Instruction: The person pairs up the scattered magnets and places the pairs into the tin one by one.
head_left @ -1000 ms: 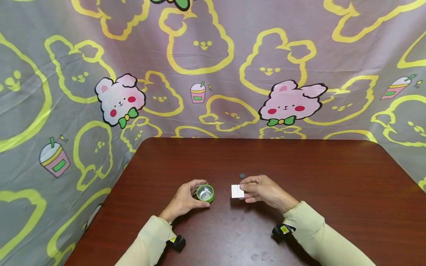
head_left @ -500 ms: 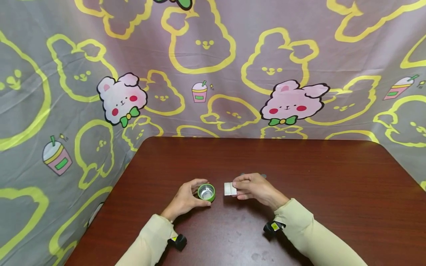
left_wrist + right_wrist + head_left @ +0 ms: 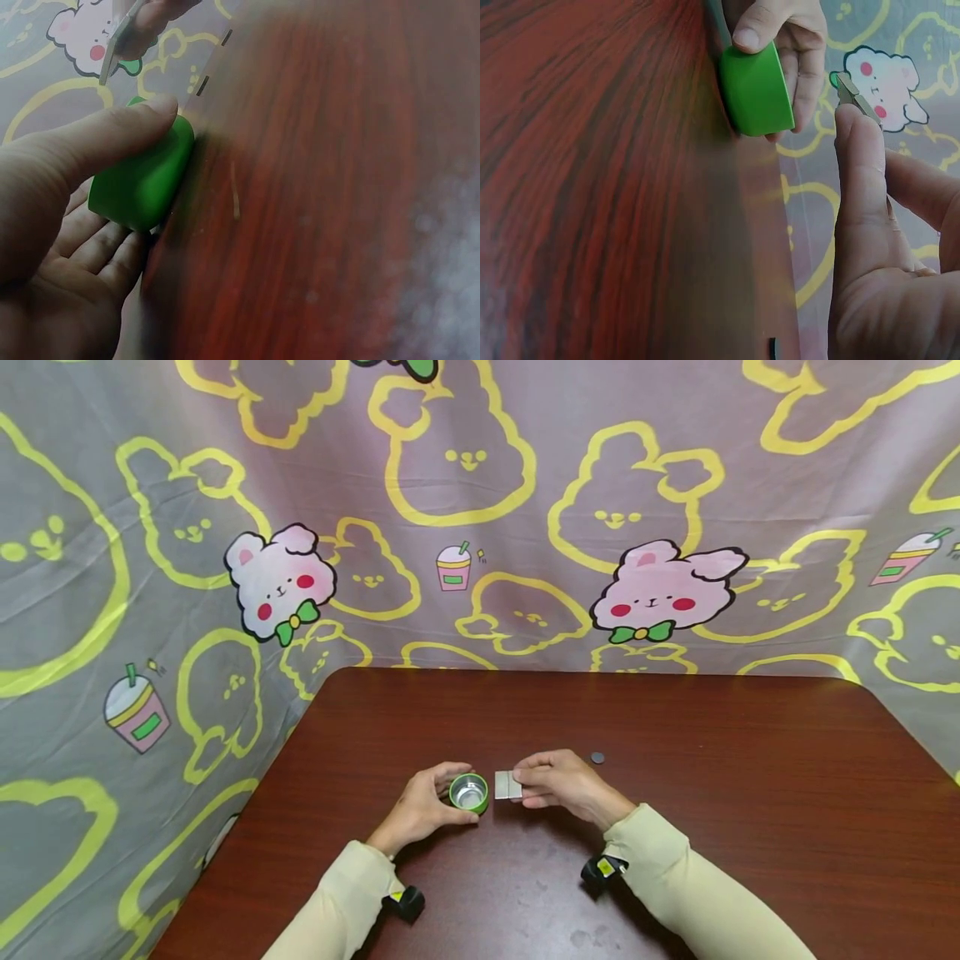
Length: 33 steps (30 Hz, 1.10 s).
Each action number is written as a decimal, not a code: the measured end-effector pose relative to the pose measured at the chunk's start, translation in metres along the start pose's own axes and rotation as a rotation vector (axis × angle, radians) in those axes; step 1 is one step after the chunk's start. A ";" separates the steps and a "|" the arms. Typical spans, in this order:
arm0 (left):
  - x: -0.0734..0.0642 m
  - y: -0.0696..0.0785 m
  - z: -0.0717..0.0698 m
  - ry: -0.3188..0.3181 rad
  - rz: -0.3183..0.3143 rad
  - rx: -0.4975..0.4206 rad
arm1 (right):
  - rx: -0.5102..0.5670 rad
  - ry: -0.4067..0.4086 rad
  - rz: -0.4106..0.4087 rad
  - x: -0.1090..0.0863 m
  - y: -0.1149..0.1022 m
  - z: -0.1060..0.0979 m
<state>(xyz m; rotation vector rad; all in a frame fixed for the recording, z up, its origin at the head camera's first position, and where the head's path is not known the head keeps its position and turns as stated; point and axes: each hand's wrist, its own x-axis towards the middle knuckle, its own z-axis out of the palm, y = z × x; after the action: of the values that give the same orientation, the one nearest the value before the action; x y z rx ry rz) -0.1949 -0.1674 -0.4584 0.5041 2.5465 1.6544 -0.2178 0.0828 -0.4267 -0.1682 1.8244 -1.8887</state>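
Observation:
In the head view my left hand (image 3: 418, 812) grips a small round green bowl (image 3: 470, 792) with a shiny metal inside. Its thumb lies along the near side, the other fingers round the far side. The left wrist view shows the bowl's smooth green outer wall (image 3: 146, 184) low at the table. To the right, my right hand (image 3: 561, 787) pinches a thin, pale square piece (image 3: 507, 785) with a line across its middle. This piece is just right of the bowl's rim, apart from it. Seen edge-on in the right wrist view, the piece (image 3: 859, 99) stands between thumb and fingers.
A small dark disc (image 3: 597, 758) lies on the brown table (image 3: 735, 793) behind my right hand. Two thin dark discs show in the left wrist view, one of them the nearer disc (image 3: 202, 85). A patterned cloth (image 3: 517, 485) hangs behind the table.
My right hand has moved left with the pale square piece, bringing it close to the bowl. The left hand and bowl stay nearly still; the head view has shifted slightly.

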 end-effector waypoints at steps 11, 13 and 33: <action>0.000 0.001 0.000 -0.002 -0.009 -0.014 | 0.018 -0.013 -0.011 0.006 0.000 0.009; 0.000 0.000 0.000 -0.006 -0.018 -0.013 | 0.027 -0.030 -0.027 0.006 0.000 0.011; -0.002 0.001 -0.001 0.002 -0.016 0.051 | 0.004 0.039 0.018 0.016 0.001 0.029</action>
<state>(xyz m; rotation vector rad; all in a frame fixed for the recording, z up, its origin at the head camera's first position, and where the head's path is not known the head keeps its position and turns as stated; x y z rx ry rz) -0.1925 -0.1682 -0.4573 0.4847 2.5924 1.5893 -0.2187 0.0499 -0.4291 -0.1136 1.8422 -1.8952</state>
